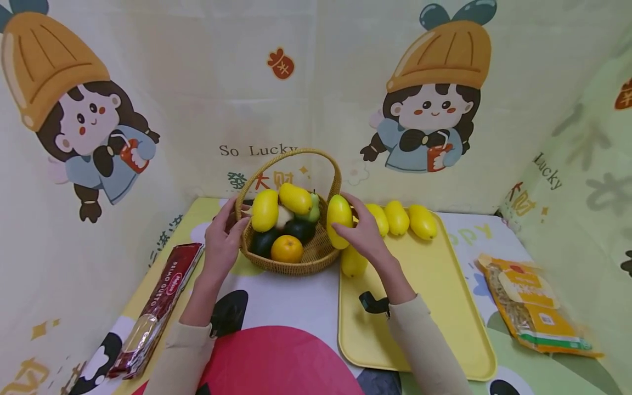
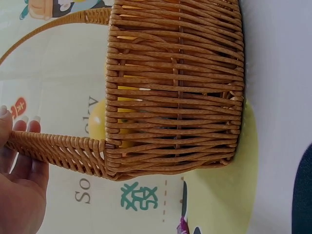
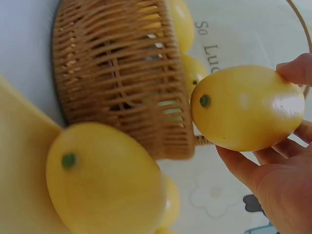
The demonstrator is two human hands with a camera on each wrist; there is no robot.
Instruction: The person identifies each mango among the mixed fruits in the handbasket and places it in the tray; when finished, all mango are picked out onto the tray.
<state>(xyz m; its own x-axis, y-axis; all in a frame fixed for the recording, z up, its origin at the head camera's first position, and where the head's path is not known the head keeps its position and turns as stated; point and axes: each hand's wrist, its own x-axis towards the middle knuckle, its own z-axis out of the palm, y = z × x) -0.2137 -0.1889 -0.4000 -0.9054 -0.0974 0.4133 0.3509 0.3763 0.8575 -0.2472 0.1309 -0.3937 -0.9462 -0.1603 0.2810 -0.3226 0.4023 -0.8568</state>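
Observation:
My left hand (image 1: 224, 236) holds the wicker basket (image 1: 296, 269) by the left side of its arched handle (image 2: 63, 148), thumb on one side and fingers on the other. In my right hand (image 1: 362, 225) is a smooth yellow mango (image 3: 248, 107), pinched between thumb and fingers at the basket's right rim. Inside the basket are two more yellow mangoes, an orange (image 1: 287, 249), dark eggplants (image 1: 300, 230), a green pear (image 1: 314, 208) and a pale round item partly hidden behind them.
Several yellow mangoes (image 1: 423, 222) lie along the back and left edge of a yellow tray (image 1: 424, 318) on the right. A dark red packet (image 1: 163, 302) lies at the left, an orange-and-clear food bag (image 1: 535, 304) at the far right. Printed cloth walls (image 1: 326, 99) stand behind.

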